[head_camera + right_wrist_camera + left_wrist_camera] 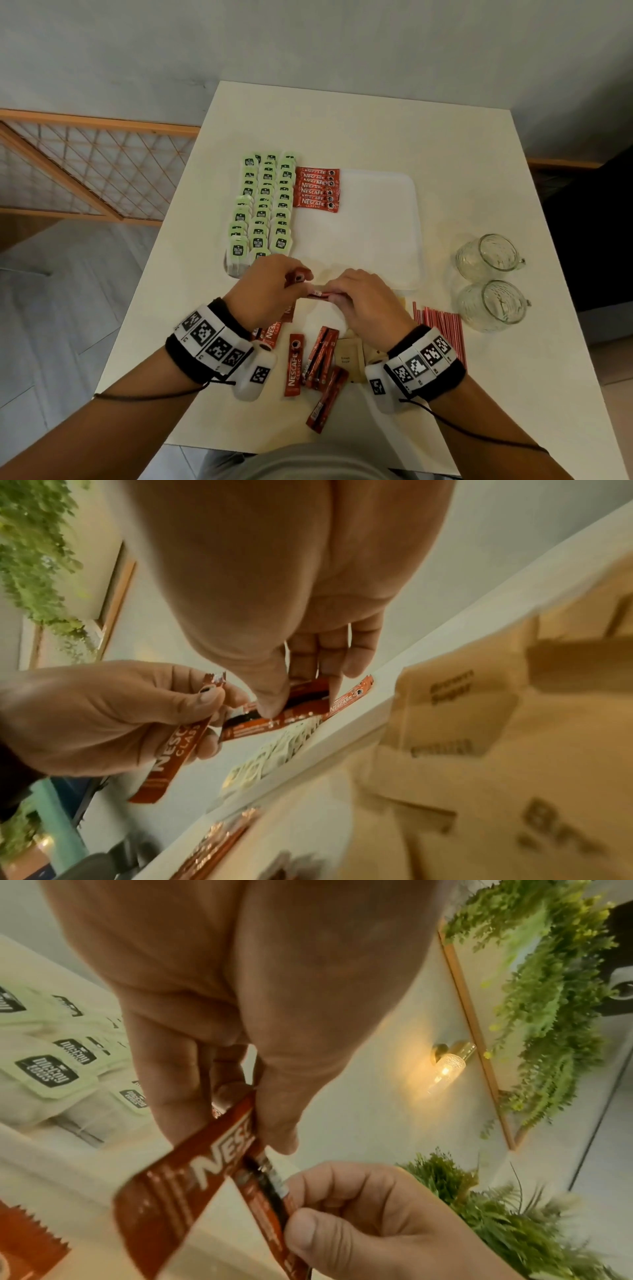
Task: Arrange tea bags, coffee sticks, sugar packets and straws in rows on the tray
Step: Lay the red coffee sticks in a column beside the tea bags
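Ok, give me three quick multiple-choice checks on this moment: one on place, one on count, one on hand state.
1. Where do the green tea bags lie?
A. left part of the white tray
B. inside a mug
C. on the floor

2. How many glass mugs stand right of the tray?
A. none
B. two
C. five

3. What is the left hand doing?
A. lying flat and idle
B. pinching a Nescafe coffee stick
C. holding a straw

Answers: 1 A, they run in rows beside the red coffee sticks on the tray. 2 B, one behind the other. 3 B, the left wrist view shows the grip; the right hand pinches another stick.
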Tool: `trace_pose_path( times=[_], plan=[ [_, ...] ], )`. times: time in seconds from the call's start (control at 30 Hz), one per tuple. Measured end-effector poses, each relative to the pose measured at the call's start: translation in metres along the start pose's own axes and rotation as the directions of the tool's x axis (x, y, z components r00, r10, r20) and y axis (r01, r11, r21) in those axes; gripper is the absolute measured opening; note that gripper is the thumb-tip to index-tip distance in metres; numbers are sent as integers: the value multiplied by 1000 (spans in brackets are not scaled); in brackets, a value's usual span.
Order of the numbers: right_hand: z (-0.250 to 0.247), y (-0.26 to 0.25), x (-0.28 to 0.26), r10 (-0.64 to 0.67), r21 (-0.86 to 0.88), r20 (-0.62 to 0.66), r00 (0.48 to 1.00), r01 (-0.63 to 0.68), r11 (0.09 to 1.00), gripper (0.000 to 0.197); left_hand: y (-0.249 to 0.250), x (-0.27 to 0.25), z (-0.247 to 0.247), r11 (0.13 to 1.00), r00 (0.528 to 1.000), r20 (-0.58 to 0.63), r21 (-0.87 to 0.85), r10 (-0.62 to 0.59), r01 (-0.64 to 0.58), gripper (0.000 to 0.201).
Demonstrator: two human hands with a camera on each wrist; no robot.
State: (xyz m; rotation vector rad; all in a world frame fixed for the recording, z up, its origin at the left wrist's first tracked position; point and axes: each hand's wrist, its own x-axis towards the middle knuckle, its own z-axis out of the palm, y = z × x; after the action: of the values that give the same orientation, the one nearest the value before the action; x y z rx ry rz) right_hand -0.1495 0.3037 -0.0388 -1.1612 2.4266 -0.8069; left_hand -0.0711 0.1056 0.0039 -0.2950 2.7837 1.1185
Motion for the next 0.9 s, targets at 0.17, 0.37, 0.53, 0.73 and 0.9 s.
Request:
trace_pose_path(
  times=[0.17, 0.37, 0.53, 0.73, 0.9],
  plan=[
    [-10, -7, -2, 129, 257, -43, 991, -113, 960, 8, -2, 5, 0, 988, 978, -184, -133, -98, 74, 19],
    [-17, -17, -6, 170, 484, -29, 985, -135, 865, 17, 10, 9, 3, 965, 980, -143, -240, -141, 104, 18],
    [-13, -23, -4, 161, 555, 2, 987, -135, 821, 16, 17, 8, 7, 980, 985, -134, -183, -106, 81, 35],
    [-6, -27, -2, 176, 659, 61, 982, -172, 732, 7, 20, 4, 7, 979, 987, -99, -174, -126, 108, 29],
    [-2, -23, -1, 250, 651, 134, 959, -276, 707, 39, -8, 0, 3, 982, 990, -30, 127, -135, 137, 35]
  ],
)
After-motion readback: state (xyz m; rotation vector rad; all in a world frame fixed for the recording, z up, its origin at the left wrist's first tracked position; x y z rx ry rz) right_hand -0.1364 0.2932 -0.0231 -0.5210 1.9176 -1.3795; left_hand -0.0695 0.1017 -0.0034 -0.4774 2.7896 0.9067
